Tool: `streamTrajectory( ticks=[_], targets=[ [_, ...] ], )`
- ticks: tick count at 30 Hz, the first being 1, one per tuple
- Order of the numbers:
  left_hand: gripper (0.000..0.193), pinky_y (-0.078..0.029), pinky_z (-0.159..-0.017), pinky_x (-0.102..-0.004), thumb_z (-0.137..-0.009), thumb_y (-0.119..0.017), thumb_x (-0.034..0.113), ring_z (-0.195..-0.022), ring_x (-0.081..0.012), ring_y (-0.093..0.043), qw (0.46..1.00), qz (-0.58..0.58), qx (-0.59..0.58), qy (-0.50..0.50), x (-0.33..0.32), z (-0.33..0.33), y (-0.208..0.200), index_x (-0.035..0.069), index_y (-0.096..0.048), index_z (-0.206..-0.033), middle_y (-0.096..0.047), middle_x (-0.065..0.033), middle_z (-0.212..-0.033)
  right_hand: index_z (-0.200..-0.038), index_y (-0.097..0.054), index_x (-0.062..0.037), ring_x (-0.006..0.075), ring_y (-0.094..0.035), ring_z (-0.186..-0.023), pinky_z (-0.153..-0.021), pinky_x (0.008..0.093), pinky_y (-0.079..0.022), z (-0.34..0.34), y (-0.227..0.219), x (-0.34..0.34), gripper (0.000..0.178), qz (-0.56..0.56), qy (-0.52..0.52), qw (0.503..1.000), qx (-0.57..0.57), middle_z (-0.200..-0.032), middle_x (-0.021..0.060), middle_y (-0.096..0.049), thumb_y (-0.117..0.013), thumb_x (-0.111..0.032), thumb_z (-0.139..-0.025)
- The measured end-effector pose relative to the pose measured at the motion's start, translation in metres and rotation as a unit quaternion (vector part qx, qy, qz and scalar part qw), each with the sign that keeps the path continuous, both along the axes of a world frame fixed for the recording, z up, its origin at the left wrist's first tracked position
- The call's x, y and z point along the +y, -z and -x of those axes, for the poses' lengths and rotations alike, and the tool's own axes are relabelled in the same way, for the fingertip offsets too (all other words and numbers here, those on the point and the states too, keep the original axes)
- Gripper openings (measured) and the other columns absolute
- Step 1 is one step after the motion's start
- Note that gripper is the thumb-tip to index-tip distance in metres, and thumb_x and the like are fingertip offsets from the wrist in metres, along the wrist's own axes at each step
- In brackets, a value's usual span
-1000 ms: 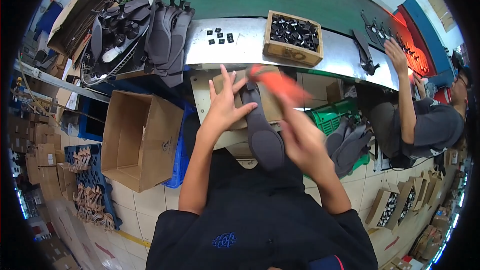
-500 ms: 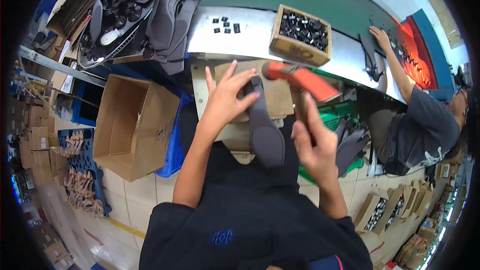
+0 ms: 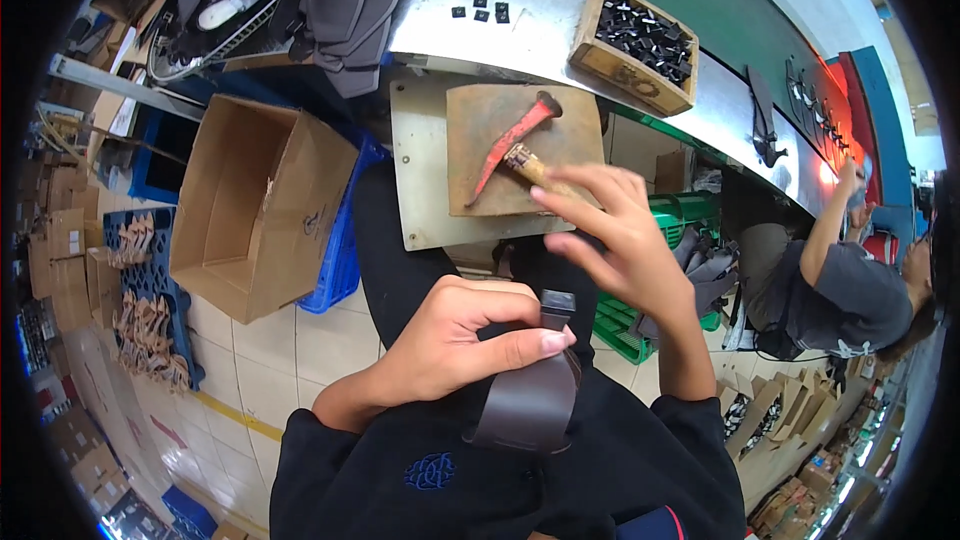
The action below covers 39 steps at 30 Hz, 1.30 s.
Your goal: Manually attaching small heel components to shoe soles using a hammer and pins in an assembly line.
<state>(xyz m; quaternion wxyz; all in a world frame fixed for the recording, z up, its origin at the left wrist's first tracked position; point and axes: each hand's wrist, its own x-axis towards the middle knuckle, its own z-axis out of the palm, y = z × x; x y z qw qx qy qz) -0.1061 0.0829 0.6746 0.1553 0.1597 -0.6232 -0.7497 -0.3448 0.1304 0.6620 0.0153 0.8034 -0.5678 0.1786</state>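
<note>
Fingers of the left hand (image 3: 440,345) are gripping a shoe (image 3: 525,408) near its heel (image 3: 557,311), while those of the right hand (image 3: 630,245) are standing loosely apart over the handle of a hammer (image 3: 515,137); whether they are touching the wood, I cannot tell. Dark printing is showing on the side of the wooden box (image 3: 625,82), a small dark mark is showing on the cardboard box (image 3: 285,250), and blue stitching is decorating the shirt (image 3: 350,480). Held before the shirt, the shoe is showing a smooth, curving dark brown surface, and its black, squarish heel tip is facing up. Bare margins of the brown block (image 3: 478,120) are surrounding the red hammer head, and the pale plate (image 3: 425,210) is reaching past the block's left edge. Open room is lying between the plate's near edge and the shoe.
</note>
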Motion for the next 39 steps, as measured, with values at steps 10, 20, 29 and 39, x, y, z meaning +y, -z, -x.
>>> streamTrajectory(
  ticks=[10, 20, 29, 39],
  targets=[
    [0.021, -0.049, -0.071, -0.0300, -0.094, -0.071, 0.017, -0.079, -0.0177, -0.067, 0.970, -0.106, 0.115, 0.184, 0.003, 0.009, 0.001, -0.004, -0.072, -0.095, -0.069, -0.0097, -0.085, -0.094, -0.065, 0.0104, 0.0290, -0.059, -0.066, -0.054, 0.0349, -0.047, -0.006, -0.045, 0.002, 0.028, -0.221, -0.413, 0.787, -0.402, -0.082, 0.0167, -0.063, -0.072, -0.016, -0.089],
    [0.020, -0.052, -0.066, -0.0328, -0.093, -0.070, 0.017, -0.079, -0.0279, -0.069, 0.944, -0.027, 0.146, 0.295, 0.009, 0.013, 0.008, -0.001, -0.074, -0.100, -0.072, -0.0133, -0.089, -0.096, -0.063, 0.0105, 0.0249, -0.049, -0.059, -0.049, 0.0333, -0.041, -0.014, -0.067, 0.020, 0.023, -0.285, -0.424, 0.793, -0.333, -0.074, 0.0109, -0.049, -0.070, -0.010, -0.089],
    [0.025, -0.050, -0.061, -0.0349, -0.094, -0.068, 0.021, -0.072, -0.0295, -0.067, 0.942, 0.012, 0.121, 0.312, 0.010, 0.010, 0.001, -0.004, -0.070, -0.091, -0.068, -0.0138, -0.081, -0.094, -0.064, 0.0113, 0.0238, -0.051, -0.057, -0.048, 0.0322, -0.042, -0.015, -0.067, 0.029, 0.022, -0.280, -0.406, 0.801, -0.338, -0.074, 0.0112, -0.053, -0.070, -0.009, -0.089],
    [0.026, -0.048, -0.057, -0.0360, -0.093, -0.070, 0.022, -0.067, -0.0295, -0.064, 0.957, 0.009, 0.115, 0.267, 0.021, 0.006, 0.003, -0.003, -0.069, -0.083, -0.066, -0.0132, -0.076, -0.105, -0.061, 0.0066, 0.0264, -0.055, -0.069, -0.058, 0.0335, -0.047, -0.009, -0.053, 0.033, 0.028, -0.293, -0.426, 0.794, -0.320, -0.087, 0.0125, -0.056, -0.069, -0.016, -0.091]
  ],
)
